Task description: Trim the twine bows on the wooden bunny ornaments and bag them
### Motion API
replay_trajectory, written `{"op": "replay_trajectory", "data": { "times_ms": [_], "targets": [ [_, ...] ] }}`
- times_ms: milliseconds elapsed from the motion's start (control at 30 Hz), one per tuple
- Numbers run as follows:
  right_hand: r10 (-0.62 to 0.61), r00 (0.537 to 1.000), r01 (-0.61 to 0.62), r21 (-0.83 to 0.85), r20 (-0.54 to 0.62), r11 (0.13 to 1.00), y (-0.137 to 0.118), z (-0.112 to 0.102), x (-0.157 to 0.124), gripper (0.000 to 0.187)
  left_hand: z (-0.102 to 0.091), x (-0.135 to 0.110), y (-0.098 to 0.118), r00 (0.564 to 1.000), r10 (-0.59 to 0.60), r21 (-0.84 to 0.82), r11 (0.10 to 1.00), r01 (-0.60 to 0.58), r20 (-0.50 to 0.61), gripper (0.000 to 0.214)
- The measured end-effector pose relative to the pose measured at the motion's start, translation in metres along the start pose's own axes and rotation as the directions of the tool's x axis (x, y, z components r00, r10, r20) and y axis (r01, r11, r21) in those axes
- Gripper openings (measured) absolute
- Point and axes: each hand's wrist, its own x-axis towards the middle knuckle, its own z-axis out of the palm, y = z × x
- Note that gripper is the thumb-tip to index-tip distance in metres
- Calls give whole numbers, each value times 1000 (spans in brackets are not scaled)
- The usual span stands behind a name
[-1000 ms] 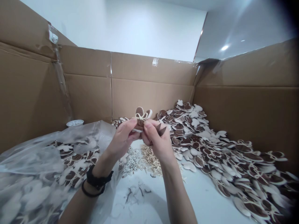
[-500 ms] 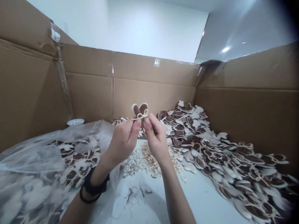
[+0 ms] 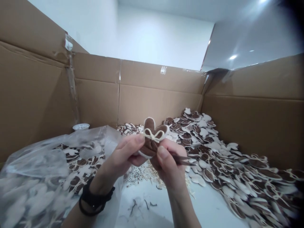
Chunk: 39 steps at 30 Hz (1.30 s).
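Note:
A brown rabbit-head-shaped fabric piece (image 3: 149, 123) with a white fuzzy border is upright in front of me. Its cream cord bow (image 3: 153, 136) is tied across the base of the two ears. My left hand (image 3: 127, 152) pinches the piece at its left edge, thumb in front. My right hand (image 3: 171, 166) is closed at the lower right of the piece, thumb and finger against it. Out of that hand, pointing right, stick two dark pointed metal tips, seemingly thread snips (image 3: 184, 159); their other end is hidden in the palm.
Similar brown and white pieces form a big pile (image 3: 213, 148) on the right. More lie under a clear plastic bag (image 3: 42, 167) on the left. Short cord bits (image 3: 136, 175) and dark scraps (image 3: 147, 204) lie on the white table (image 3: 133, 218). Cardboard walls (image 3: 161, 101) surround it; a white bowl (image 3: 81, 126) stands back left.
Both hands have come lower and nearer with the fabric piece, which now faces me more fully. My right hand has left the bow, and pointed metal tips now show from it.

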Motion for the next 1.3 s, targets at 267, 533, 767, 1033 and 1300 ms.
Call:
{"op": "replay_trajectory", "data": {
  "times_ms": [267, 533, 767, 1033, 1300],
  "targets": [
    [114, 992, -87, 337, -60, 938, 4, 8, -3, 34, 13, -1, -8, 980, -18, -142, 990, -10, -197, 42],
    [172, 985, -109, 691, -23, 715, -15, 22, 9, 41, 14, 7, 1, 924, 0, -480, 854, -199, -384, 39],
    [-96, 983, 130, 232, -155, 964, -30, -9, 13, 39, -15, 14, 8, 897, 216, -70, 963, -261, -385, 35],
    [590, 806, -409, -770, -53, 490, 51, -69, 29, 32, -40, 16, -8, 879, 239, 592, 804, 59, -412, 38],
    [722, 682, -478, -816, -112, 325, 99, -80, 25, 36, -43, 18, -11, 925, 147, 638, 760, 120, -350, 34]
  ]
}}
